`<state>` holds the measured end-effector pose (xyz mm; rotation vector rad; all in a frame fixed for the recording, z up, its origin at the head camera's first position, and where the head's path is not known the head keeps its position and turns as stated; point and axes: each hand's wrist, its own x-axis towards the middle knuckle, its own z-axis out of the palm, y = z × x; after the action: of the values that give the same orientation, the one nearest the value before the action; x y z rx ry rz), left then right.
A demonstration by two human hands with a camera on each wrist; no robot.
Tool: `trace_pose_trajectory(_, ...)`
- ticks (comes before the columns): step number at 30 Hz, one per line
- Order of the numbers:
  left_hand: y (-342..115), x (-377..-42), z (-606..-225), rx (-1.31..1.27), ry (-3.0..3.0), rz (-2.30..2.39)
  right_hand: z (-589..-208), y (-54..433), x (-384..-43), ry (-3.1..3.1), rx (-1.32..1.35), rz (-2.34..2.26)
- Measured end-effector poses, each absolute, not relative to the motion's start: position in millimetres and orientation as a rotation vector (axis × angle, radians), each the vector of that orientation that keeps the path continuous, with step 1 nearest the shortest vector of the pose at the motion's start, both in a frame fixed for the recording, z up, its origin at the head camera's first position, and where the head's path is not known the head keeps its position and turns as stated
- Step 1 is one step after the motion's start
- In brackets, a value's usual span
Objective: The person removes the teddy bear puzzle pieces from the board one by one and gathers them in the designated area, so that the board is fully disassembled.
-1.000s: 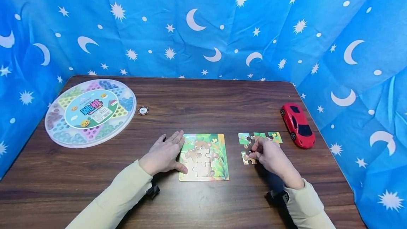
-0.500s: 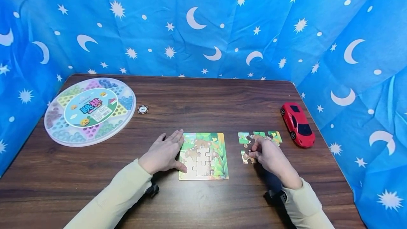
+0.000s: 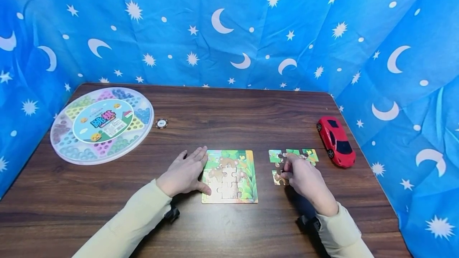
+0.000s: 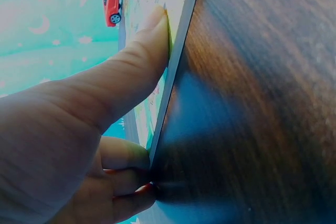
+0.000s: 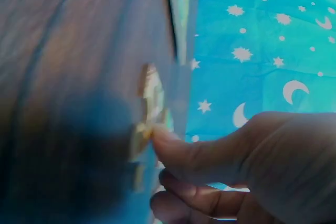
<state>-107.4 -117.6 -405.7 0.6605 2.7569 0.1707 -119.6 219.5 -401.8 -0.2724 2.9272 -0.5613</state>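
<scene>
A square jigsaw puzzle (image 3: 229,176) with bears and green leaves lies flat in its frame on the table. My left hand (image 3: 183,173) rests along its left side, fingers stretched out. Its thumb (image 4: 149,32) presses on the puzzle's surface near the front left corner, and the other fingers reach the frame's edge. To the right, my right hand (image 3: 310,182) is over a group of loose puzzle pieces (image 3: 275,155). Thumb and index finger pinch a puzzle piece (image 5: 140,139), blurred in the right wrist view and mostly hidden in the head view.
A red toy car (image 3: 335,140) stands right of the loose pieces, near the table's right edge. At the back left lies a round Chinese checkers set (image 3: 64,150) under a clear cover, with a poker chip (image 3: 161,123) beside it. A blue star-and-moon curtain (image 3: 229,51) surrounds the table.
My right hand has shifted very slightly among the loose pieces, its wrist a little left. The left hand and the puzzle stay in place.
</scene>
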Motion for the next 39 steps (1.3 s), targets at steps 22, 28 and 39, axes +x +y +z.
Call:
trace_pose_trajectory(22,-117,-108,-408,0.64,2.758,0.185,-402,117,-123,2.753,-0.847,-0.549)
trace_pose_trajectory(28,-117,-108,-408,0.638,2.762,0.174,-405,112,-123,2.732,-0.839,-0.529)
trace_pose_trajectory(39,-116,-109,-407,0.634,2.766,0.164,-405,110,-125,2.768,-0.844,-0.509)
